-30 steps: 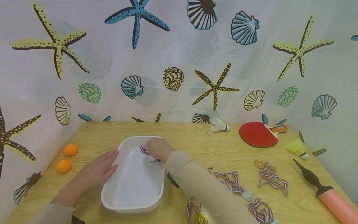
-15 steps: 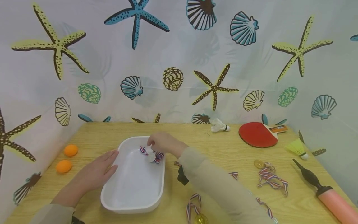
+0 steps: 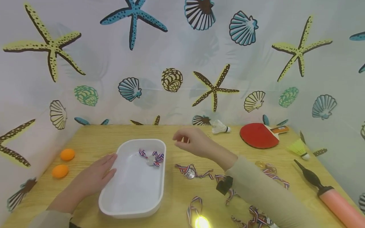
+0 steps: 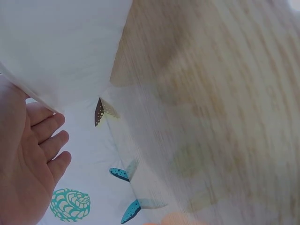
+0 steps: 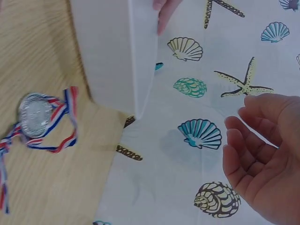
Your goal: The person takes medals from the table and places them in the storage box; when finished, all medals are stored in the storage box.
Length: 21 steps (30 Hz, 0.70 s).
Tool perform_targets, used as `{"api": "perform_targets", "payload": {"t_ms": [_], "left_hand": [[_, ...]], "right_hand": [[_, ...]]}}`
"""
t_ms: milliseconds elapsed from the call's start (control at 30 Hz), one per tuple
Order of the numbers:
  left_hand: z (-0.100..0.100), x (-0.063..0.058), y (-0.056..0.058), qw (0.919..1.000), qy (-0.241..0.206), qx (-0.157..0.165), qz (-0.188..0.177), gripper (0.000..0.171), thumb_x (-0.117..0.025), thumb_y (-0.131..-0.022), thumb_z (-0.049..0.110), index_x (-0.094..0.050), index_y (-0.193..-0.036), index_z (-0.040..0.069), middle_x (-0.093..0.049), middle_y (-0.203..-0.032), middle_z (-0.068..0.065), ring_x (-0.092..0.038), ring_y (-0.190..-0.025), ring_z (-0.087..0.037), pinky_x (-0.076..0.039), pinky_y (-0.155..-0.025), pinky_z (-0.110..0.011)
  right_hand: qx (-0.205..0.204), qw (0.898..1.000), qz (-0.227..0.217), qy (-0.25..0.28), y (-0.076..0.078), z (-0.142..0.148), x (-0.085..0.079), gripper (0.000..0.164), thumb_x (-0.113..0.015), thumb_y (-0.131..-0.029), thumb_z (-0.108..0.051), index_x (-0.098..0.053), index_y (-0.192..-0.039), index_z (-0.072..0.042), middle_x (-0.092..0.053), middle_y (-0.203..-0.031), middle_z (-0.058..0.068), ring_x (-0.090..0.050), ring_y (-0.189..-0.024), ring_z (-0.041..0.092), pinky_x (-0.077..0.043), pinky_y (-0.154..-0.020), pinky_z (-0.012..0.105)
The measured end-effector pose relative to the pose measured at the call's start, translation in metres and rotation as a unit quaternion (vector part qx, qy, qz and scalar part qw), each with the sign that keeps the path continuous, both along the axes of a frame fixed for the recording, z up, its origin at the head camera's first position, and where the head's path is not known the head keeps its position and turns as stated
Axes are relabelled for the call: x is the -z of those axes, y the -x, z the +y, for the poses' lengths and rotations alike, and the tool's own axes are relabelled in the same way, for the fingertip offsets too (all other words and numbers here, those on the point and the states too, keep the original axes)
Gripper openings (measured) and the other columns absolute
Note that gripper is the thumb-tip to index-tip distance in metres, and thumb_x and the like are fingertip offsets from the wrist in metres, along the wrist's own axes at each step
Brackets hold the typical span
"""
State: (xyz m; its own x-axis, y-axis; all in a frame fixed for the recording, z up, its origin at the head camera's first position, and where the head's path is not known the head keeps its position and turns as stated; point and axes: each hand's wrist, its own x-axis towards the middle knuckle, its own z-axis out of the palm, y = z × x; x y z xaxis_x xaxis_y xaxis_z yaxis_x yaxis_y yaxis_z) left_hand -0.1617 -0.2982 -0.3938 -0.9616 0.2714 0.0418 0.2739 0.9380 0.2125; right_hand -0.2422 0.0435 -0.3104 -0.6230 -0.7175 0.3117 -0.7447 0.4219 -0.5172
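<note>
A white rectangular tub (image 3: 132,190) stands on the wooden table, left of the middle in the head view. Inside, near its far right corner, lies a silver medal (image 3: 151,160) with a striped ribbon. My left hand (image 3: 92,175) rests against the tub's left rim, fingers extended; the left wrist view shows this hand (image 4: 28,154) at the rim too. Beyond the tub's right side, my right hand (image 3: 196,142) hovers over the table with loosely bent fingers and nothing in them. Below it another silver medal (image 3: 190,172) lies beside the tub on its ribbon.
More ribboned medals (image 3: 258,217) spread across the right side, with a shiny gold medal (image 3: 201,222) at the front. A red paddle (image 3: 259,136), white shuttlecock (image 3: 219,127), yellow shuttlecock (image 3: 297,149) and pink pump (image 3: 339,202) lie farther right. Two orange balls (image 3: 67,154) sit left.
My right hand has let go of the medal in the tub, lifted out over the rim and moved right. The left hand stays at the tub's left rim.
</note>
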Motion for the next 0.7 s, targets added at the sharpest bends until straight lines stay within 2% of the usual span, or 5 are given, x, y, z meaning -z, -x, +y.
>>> {"api": "perform_targets", "payload": {"t_ms": [100, 167, 367, 500, 700], "left_hand": [[-0.001, 0.000, 0.000, 1.0000, -0.001, 0.002, 0.001, 0.057, -0.045, -0.096, 0.028, -0.032, -0.138, -0.008, -0.031, -0.140, -0.028, -0.030, -0.126, -0.045, -0.025, -0.101, -0.058], [-0.001, 0.001, 0.001, 1.0000, 0.000, 0.001, 0.000, 0.057, -0.045, -0.096, 0.029, -0.032, -0.138, -0.008, -0.031, -0.140, -0.028, -0.030, -0.126, -0.045, -0.025, -0.101, -0.058], [-0.003, 0.001, 0.001, 1.0000, 0.004, -0.001, 0.002, 0.058, -0.046, -0.096, 0.028, -0.032, -0.138, -0.008, -0.032, -0.139, -0.029, -0.030, -0.126, -0.045, -0.025, -0.101, -0.058], [-0.003, 0.000, 0.000, 1.0000, 0.003, 0.000, 0.005, 0.058, -0.046, -0.096, 0.029, -0.033, -0.138, -0.008, -0.032, -0.139, -0.028, -0.031, -0.126, -0.045, -0.026, -0.100, -0.058], [-0.002, 0.000, 0.001, 0.9999, 0.002, 0.003, 0.010, 0.057, -0.046, -0.096, 0.029, -0.033, -0.137, -0.008, -0.033, -0.139, -0.028, -0.032, -0.125, -0.045, -0.027, -0.100, -0.057]], "right_hand": [[-0.002, 1.000, -0.025, -0.008, -0.003, 0.017, 0.018, 0.003, -0.063, -0.087, -0.012, -0.064, -0.086, -0.010, -0.058, -0.074, -0.007, -0.052, -0.065, 0.011, -0.046, -0.057, 0.021], [-0.006, 0.998, -0.046, -0.032, -0.005, 0.027, 0.032, 0.005, -0.064, -0.087, -0.013, -0.065, -0.082, -0.011, -0.056, -0.072, -0.009, -0.050, -0.064, 0.009, -0.045, -0.056, 0.022], [-0.022, 0.989, -0.097, -0.112, -0.003, 0.042, 0.068, 0.007, -0.063, -0.087, -0.010, -0.069, -0.085, -0.008, -0.057, -0.073, -0.011, -0.051, -0.066, 0.008, -0.045, -0.057, 0.021], [-0.012, 0.985, -0.102, -0.138, 0.001, 0.042, 0.083, 0.008, -0.064, -0.086, -0.009, -0.070, -0.091, -0.007, -0.058, -0.073, -0.009, -0.051, -0.065, 0.007, -0.045, -0.057, 0.021], [-0.003, 0.981, -0.104, -0.165, 0.010, 0.035, 0.099, 0.015, -0.067, -0.084, -0.012, -0.068, -0.099, -0.011, -0.058, -0.064, -0.008, -0.049, -0.053, 0.004, -0.041, -0.048, 0.020]]}}
